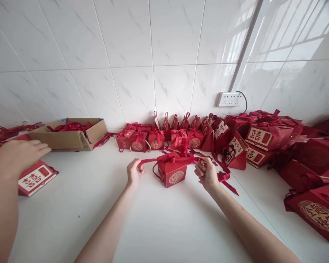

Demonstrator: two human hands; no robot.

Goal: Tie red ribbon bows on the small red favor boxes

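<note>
In the middle of the white table stands a small red gift box [175,174] with a gold round emblem on its front. A red ribbon [150,160] is knotted over its top and stretched out to both sides. My left hand [134,171] is closed on the ribbon's left end, and my right hand [207,172] pinches the right end. Both hands are apart from the box itself. A red cord handle hangs at the box's left side. Behind my right hand, loose red ribbon [230,187] trails on the table.
A co-worker's hand [24,153] is at the left, by a red box [38,179]. Behind it sits a cardboard box [60,140] holding red ribbons. Several small red boxes [137,142] line the tiled wall. Larger red boxes [271,135] are piled right, below a power strip [230,99].
</note>
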